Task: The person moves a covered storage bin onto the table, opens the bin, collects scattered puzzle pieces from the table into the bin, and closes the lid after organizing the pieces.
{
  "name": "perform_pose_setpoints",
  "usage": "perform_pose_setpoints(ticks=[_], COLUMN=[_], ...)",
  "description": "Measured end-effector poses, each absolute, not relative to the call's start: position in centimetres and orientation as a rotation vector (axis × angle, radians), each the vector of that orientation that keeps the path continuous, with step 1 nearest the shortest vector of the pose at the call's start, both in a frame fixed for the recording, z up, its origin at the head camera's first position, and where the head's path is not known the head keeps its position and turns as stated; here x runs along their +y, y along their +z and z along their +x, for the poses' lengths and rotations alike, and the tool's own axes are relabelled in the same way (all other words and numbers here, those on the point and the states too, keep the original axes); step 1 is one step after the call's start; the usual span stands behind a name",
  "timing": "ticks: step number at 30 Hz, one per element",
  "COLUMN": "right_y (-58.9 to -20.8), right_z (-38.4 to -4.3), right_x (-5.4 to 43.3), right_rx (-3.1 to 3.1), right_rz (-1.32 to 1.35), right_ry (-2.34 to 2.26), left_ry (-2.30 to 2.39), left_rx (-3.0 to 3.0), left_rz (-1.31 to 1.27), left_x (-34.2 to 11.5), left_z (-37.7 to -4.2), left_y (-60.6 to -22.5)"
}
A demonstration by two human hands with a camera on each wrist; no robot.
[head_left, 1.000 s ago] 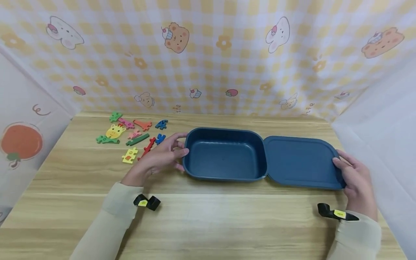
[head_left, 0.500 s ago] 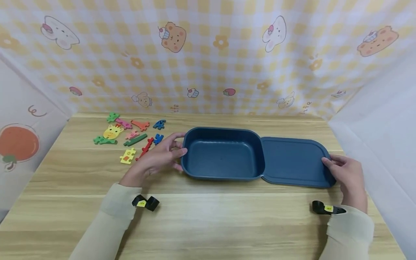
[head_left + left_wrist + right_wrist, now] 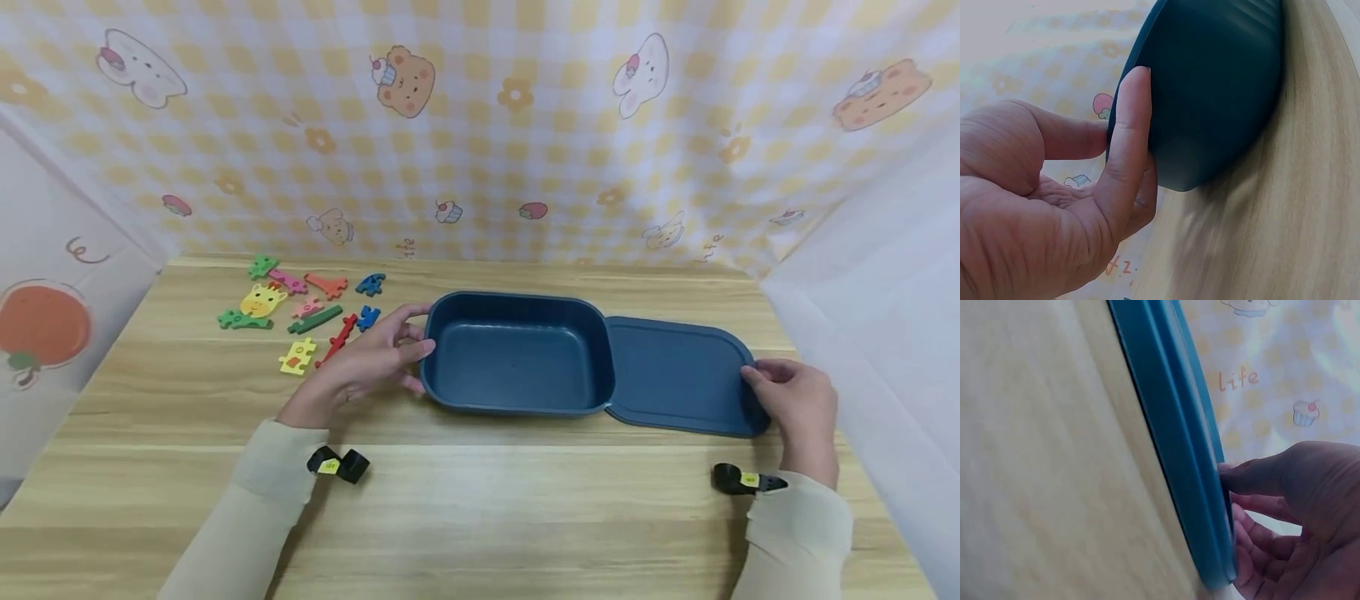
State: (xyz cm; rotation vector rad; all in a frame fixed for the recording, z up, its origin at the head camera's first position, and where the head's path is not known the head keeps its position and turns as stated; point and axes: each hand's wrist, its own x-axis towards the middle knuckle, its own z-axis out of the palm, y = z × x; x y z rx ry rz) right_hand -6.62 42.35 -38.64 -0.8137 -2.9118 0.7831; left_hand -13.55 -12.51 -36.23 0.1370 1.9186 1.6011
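A dark blue plastic box (image 3: pixel 517 367) stands upright with its inside bare. My left hand (image 3: pixel 375 358) grips its left end, thumb at the rim and fingers against the outer wall, as the left wrist view (image 3: pixel 1085 169) also shows. To the right of the box is a matching flat blue lid (image 3: pixel 675 375), its left edge up against or just under the box's rim; which one I cannot tell. The lid's right end is pinched by my right hand (image 3: pixel 798 408), thumb on top. In the right wrist view the lid (image 3: pixel 1179 456) appears edge-on, with fingertips partly hidden behind it.
Left of the box lie several colourful puzzle pieces: a yellow giraffe head (image 3: pixel 262 301), a yellow piece (image 3: pixel 297 356), a red strip (image 3: pixel 337 340) and blue pieces (image 3: pixel 368 317). A checked cloth (image 3: pixel 480 167) hangs behind the wooden table (image 3: pixel 480 517).
My right hand has shifted left with the lid, bringing the lid's left edge closer in against the box. The left hand keeps its hold, and the box stays about where it was.
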Motion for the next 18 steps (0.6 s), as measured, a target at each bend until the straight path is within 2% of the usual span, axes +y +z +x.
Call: perform_pose_setpoints(ticks=[7, 13, 18], right_y=[-37.4, -37.2, -38.0], right_z=[-8.3, -8.9, -9.3], right_x=[39.4, 36.5, 32.6], right_rx=[-2.742, -2.619, -2.565], right_rz=[-0.763, -0.434, -0.194], right_ry=[0.922, 1.181, 1.567], left_ry=[1.610, 1.631, 1.625], left_rx=[1.924, 1.915, 1.934], left_rz=[0.140, 0.150, 0.145], left_x=[-12.5, -12.0, -12.3], left_z=[-13.6, -13.5, -13.1], left_y=[-36.0, -36.3, -36.3])
